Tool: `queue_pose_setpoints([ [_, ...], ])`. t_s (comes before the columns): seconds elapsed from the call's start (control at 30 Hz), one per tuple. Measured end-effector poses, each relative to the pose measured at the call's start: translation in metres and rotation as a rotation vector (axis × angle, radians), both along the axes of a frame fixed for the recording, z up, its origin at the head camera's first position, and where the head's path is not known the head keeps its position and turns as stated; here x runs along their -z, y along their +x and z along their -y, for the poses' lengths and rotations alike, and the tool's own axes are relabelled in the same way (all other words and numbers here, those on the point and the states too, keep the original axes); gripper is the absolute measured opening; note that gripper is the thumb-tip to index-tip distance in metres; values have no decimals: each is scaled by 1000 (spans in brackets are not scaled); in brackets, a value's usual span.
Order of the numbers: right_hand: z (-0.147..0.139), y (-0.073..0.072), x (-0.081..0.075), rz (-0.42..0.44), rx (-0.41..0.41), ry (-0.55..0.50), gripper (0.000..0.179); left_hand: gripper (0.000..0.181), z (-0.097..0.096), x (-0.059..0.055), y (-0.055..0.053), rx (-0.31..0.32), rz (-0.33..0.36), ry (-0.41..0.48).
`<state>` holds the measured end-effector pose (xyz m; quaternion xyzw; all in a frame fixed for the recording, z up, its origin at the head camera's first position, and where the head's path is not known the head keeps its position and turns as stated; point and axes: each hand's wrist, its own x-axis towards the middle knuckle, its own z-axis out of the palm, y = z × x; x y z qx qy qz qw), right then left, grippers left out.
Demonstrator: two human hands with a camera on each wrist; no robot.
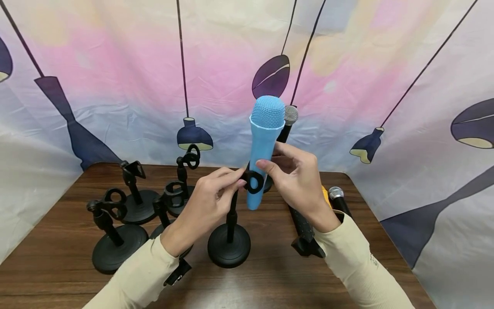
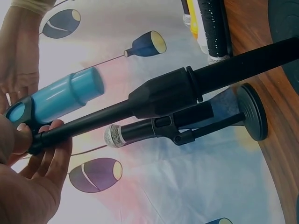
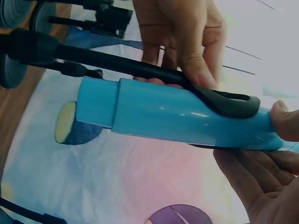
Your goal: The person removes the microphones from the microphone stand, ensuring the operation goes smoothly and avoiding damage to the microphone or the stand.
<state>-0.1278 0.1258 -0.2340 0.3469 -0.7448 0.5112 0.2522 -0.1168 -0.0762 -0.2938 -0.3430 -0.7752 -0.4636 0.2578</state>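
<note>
1. The left hand [image 1: 208, 201] pinched the stand [image 1: 231, 221] beside its clip [image 3: 233, 110], probably to steady it.
2. The right hand [image 1: 299, 180] gripped the blue microphone [image 1: 262, 143], which sat between both hands, passing through the clip, seemingly for control.
3. Other stands [image 1: 125, 251] stood left of the left hand, perhaps for clearance.

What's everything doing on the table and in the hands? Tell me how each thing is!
Blue microphone: head up, held by the right hand; whether it goes through the ring, I can't tell.
Middle stand: upright, its top pinched by the left hand.
Black microphone behind: head up, clipped in the rear stand.
Four left stands: upright, no microphones in them.
Far-right microphone: lying down, partly hidden.
</note>
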Motion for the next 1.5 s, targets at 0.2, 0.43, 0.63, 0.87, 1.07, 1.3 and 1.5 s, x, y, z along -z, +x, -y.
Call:
queue_pose_setpoints([
  [0.2,0,-1,-3,46,-14,24,35,36,2,3,-2,-4,-14,11],
  [0.43,-7,-4,8,120,-101,13,42,36,-2,10,-1,-9,-1,69],
  [0.63,-9,-4,17,105,-109,10,38,37,-5,13,-2,23,18,111],
  [0.87,-4,-1,10,74,-51,22,33,36,-3,12,-2,51,33,115],
  [1.07,-4,-1,2,101,-23,38,34,37,-2,10,-2,45,40,111],
  [1.3,-12,-5,15,194,-146,10,37,39,-5,17,0,15,48,153],
  [1.5,-9,-5,18,145,-150,-1,32,36,-6,19,-2,35,37,192],
])
